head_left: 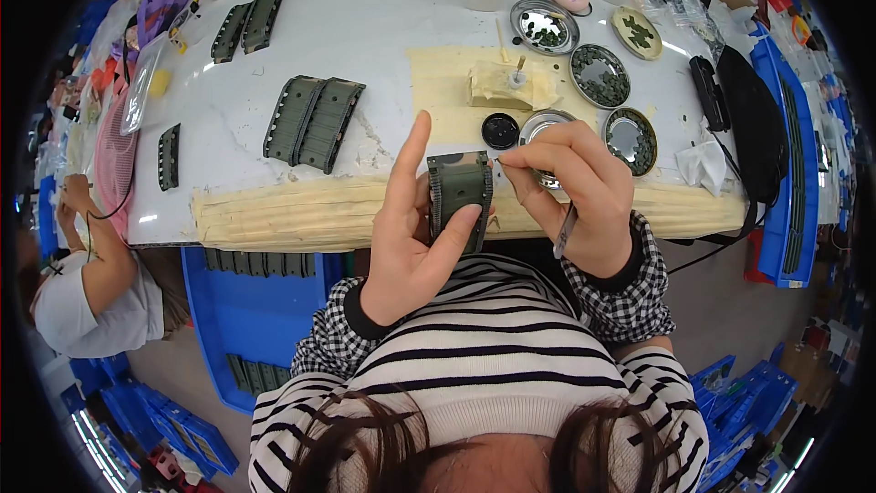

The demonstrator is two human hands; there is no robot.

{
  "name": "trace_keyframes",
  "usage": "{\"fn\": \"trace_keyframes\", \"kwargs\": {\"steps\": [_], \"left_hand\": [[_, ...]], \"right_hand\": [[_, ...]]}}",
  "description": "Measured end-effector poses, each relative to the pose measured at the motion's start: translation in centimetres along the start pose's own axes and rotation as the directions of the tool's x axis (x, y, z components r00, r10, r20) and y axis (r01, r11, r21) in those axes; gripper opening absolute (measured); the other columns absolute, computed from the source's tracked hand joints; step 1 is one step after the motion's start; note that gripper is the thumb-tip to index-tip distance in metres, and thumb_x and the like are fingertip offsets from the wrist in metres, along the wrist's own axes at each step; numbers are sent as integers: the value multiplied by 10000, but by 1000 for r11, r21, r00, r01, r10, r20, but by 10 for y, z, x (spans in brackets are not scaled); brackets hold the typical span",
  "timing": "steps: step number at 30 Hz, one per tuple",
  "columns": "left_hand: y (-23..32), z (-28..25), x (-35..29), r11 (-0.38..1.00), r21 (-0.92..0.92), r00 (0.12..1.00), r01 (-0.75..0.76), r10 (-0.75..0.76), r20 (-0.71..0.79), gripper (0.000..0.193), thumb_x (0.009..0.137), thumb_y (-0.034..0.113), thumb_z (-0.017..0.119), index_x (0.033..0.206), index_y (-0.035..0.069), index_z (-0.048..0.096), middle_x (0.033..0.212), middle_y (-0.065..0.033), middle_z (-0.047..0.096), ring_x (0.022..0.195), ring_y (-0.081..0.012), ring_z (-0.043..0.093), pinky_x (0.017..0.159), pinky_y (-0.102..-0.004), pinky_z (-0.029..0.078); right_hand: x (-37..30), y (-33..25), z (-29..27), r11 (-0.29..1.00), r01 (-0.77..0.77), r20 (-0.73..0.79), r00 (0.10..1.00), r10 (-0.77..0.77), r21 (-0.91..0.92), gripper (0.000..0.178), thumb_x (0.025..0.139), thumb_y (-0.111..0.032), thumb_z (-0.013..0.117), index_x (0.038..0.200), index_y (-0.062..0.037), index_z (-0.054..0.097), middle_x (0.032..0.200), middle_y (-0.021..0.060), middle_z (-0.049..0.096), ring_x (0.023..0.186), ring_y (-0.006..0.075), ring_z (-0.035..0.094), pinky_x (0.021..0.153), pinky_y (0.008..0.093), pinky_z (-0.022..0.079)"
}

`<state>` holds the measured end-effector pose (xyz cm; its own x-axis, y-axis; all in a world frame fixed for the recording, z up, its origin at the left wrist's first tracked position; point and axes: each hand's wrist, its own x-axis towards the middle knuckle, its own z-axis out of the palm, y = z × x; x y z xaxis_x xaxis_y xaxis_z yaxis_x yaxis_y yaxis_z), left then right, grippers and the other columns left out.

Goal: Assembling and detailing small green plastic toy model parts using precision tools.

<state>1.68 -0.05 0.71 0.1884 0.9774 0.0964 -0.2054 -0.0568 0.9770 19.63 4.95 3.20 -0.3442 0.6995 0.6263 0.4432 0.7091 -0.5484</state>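
Observation:
My left hand (406, 251) grips a dark green curved plastic piece (463, 190) with toothed black edges, its thumb pressed on the face and its index finger stretched upward. At the upper right corner of that piece, the thumb and index finger of my right hand (589, 187) are pinched together; whatever sits between the tips is too small to make out. A slim grey pen-like tool (567, 230) pokes out below my right palm, held in the curled fingers. Just beyond this hand stands a round metal dish (537, 128), partly covered by it, beside a small black pot (500, 131).
Metal dishes of small green parts (602, 78) stand at the right, near a cream dish (637, 34). Joined green pieces (313, 123) lie left. A taped block (511, 87) sits mid-table. A blue bin (214, 310) is below the table; another person (96, 297) works at far left.

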Motion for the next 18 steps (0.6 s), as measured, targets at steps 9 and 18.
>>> {"fn": "trace_keyframes", "kwargs": {"steps": [9,18], "left_hand": [[-3,-6,-6,976,216,998,25,-35,44,646,902,-91,505,1475,-9,216,1192,-127,558,1068,-149,573,929,-264,467],[-2,-3,-7,899,430,997,-79,70,35,627,878,-99,551,1446,-28,297,1172,-131,589,1010,-127,576,901,-232,445]], "right_hand": [[-2,1,3,999,17,73,997,-13,-52,213,694,-11,721,888,-24,636,806,62,584,608,201,583,513,292,468],[-4,-4,-1,938,172,147,980,-132,-300,241,695,-66,668,929,-16,636,854,53,579,587,158,554,518,264,431]]}}
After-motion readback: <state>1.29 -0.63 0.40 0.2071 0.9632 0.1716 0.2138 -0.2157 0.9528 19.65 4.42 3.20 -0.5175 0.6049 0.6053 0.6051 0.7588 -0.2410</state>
